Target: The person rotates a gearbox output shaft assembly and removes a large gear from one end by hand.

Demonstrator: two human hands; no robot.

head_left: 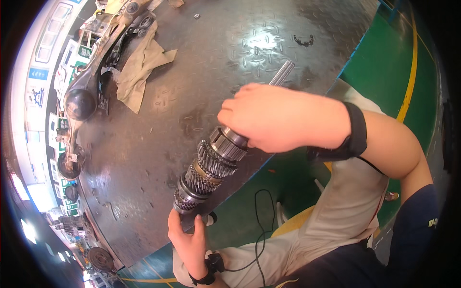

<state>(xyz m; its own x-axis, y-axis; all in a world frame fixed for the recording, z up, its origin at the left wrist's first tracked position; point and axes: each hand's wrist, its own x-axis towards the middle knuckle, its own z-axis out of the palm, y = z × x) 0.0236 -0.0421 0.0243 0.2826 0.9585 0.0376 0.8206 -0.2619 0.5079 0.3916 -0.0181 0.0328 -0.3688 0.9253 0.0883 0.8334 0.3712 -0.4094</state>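
A steel gear shaft point(211, 165) with several toothed gears and rings lies slantwise over the near edge of the metal table. My right hand point(269, 115) is wrapped round its upper part, just above a slotted ring. Past that hand sticks out the splined bare end point(282, 73). At the lower end, my left hand point(189, 242) holds the smallest gear's end between thumb and finger; the tip of the shaft there is hidden. Both wrists wear black bands, and a black cable point(259, 230) hangs by the left one.
The dark tread-plate table point(177, 96) carries a tan cloth point(139, 72), a long axle housing point(80, 103), a small nut point(196, 16) and a dark curved toothed piece point(303, 41). Green floor point(384, 62) with a yellow line lies at right. My legs point(331, 206) are beside the table edge.
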